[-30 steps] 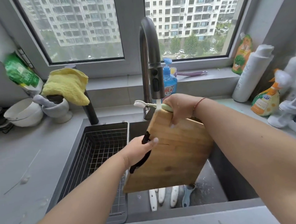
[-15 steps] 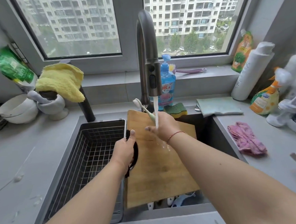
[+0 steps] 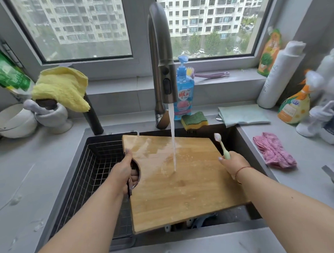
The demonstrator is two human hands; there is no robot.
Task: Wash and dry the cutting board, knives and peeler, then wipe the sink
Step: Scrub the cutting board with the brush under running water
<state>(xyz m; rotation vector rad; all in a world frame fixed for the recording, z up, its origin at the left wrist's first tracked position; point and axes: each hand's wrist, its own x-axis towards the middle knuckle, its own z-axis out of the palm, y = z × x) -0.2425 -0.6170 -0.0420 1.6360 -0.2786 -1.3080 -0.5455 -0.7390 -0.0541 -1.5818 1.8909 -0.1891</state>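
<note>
The wooden cutting board [image 3: 183,186] lies nearly flat over the sink [image 3: 236,131], wet, with water from the tap [image 3: 161,56] running onto its middle. My left hand [image 3: 124,173] grips the board's left edge, fingers through its handle hole. My right hand [image 3: 232,163] holds a green toothbrush [image 3: 222,145] upright at the board's right edge, bristles up. Under the board's near edge, knife handles [image 3: 189,223] and a blue peeler [image 3: 205,220] peek out from the sink bottom.
A wire basket [image 3: 99,166] fills the sink's left half. Behind the sink stand a blue soap bottle [image 3: 185,93] and a yellow-green sponge [image 3: 194,120]. A green cloth [image 3: 241,115] and pink cloth [image 3: 273,151] lie on the right counter, bottles beyond. A yellow towel [image 3: 62,88] and mortar sit left.
The board has gone from steeply tilted to nearly flat under the stream. My right hand with the toothbrush moved from the board's top to its right edge.
</note>
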